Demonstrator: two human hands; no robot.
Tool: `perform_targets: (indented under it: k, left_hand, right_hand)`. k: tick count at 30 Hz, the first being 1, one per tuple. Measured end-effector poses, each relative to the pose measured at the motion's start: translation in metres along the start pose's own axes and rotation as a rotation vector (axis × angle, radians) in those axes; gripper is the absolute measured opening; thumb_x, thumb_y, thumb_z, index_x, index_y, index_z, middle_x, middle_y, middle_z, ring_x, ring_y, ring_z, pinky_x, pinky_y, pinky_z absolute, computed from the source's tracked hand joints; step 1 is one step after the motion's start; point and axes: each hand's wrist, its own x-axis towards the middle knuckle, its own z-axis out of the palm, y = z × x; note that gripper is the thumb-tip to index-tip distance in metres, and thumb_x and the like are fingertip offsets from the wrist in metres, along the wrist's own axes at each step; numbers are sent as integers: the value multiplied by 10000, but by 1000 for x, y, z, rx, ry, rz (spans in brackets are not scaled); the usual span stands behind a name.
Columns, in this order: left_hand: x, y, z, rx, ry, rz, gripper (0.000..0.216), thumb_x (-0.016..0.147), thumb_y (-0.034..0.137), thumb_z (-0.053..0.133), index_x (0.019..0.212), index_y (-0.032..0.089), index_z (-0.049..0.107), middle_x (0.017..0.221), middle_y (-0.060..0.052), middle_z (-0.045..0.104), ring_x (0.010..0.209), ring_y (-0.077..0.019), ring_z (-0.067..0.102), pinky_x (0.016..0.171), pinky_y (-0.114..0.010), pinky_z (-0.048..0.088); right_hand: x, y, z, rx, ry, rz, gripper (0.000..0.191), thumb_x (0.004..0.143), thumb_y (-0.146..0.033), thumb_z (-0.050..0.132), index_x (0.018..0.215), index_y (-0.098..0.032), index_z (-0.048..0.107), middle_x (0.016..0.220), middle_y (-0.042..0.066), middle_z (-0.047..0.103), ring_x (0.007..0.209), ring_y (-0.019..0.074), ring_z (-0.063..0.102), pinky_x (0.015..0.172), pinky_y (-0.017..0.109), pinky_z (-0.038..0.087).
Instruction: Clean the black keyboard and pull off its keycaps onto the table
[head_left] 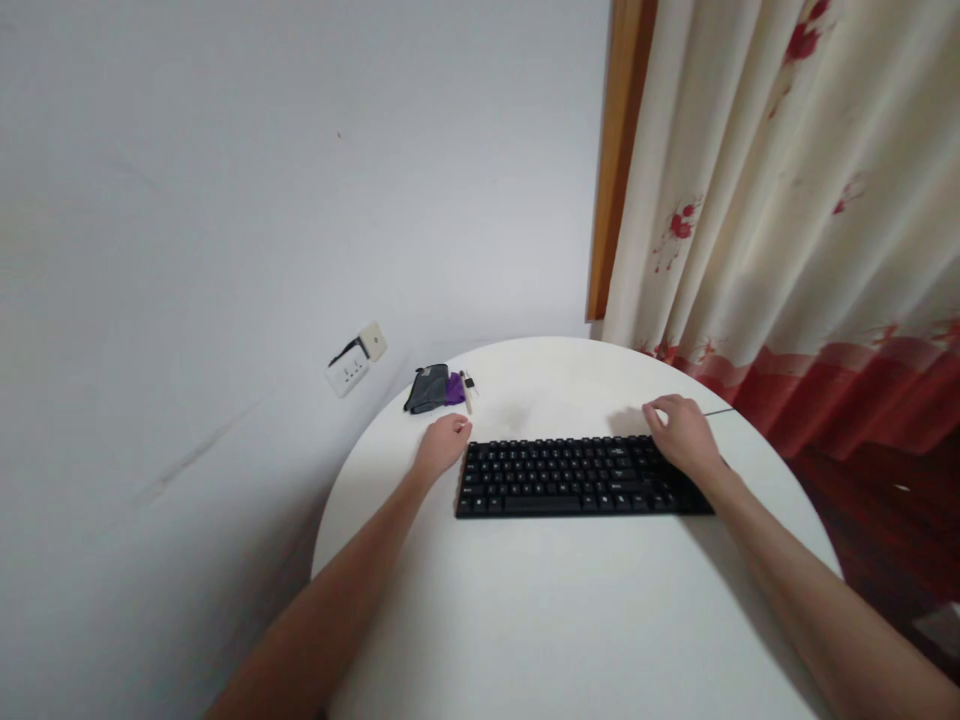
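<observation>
A black keyboard (574, 477) lies across the round white table (570, 610). My left hand (442, 442) rests on the table at the keyboard's far left corner, its fingers curled under. My right hand (681, 434) lies over the keyboard's right end, fingers bent down over its far edge. Whether either hand actually grips the keyboard is not clear. A thin cable (718, 411) runs off to the right from behind my right hand.
A dark grey cloth (426, 389), a purple item (454, 388) and a small pale stick-like tool (468, 391) lie at the table's far left edge. A wall socket (356, 358) sits on the white wall. A flowered curtain (787, 220) hangs at the right.
</observation>
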Motion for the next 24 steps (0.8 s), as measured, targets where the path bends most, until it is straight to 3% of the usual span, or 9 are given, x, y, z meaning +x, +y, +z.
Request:
perform_targets:
  k: [3, 6, 11, 19, 24]
  left_hand:
    - [25, 7, -4, 137, -11, -88, 368, 887, 371, 540, 1125, 125, 675, 1138, -175, 697, 1074, -280, 643, 890, -320, 456]
    - [47, 13, -3, 192, -31, -158, 416, 854, 412, 588, 1060, 66, 690, 1113, -262, 679, 1055, -359, 647, 844, -378, 477]
    - [67, 17, 1, 247, -67, -208, 425, 832, 384, 605, 1070, 42, 688, 1130, -300, 658, 1060, -385, 645, 822, -388, 491]
    - [66, 21, -7, 289, -78, -169, 360, 765, 215, 588, 1042, 17, 706, 1058, -307, 680, 985, -371, 673, 793, -365, 496]
    - [40, 38, -27, 290, -37, -92, 293, 786, 244, 558, 901, 39, 732, 950, -275, 706, 915, -359, 677, 762, -366, 478]
  right_hand:
    - [-3, -15, 5, 45, -15, -83, 345, 931, -357, 451, 888, -158, 731, 990, 137, 694, 961, 275, 581, 921, 401, 424]
    - [-7, -20, 9, 62, -28, -117, 329, 931, -348, 465, 885, -164, 734, 995, 137, 688, 970, 279, 576, 921, 403, 420]
    - [-9, -13, 11, 89, -27, -100, 342, 939, -358, 459, 912, -163, 738, 1001, 140, 681, 979, 274, 581, 927, 406, 419]
    - [-7, -8, 12, 150, -9, -82, 335, 928, -362, 468, 914, -163, 737, 1004, 141, 676, 974, 281, 572, 939, 433, 416]
    - [-9, -19, 4, 211, 59, -99, 296, 913, -331, 487, 906, -161, 729, 1012, 142, 670, 979, 288, 564, 930, 445, 432]
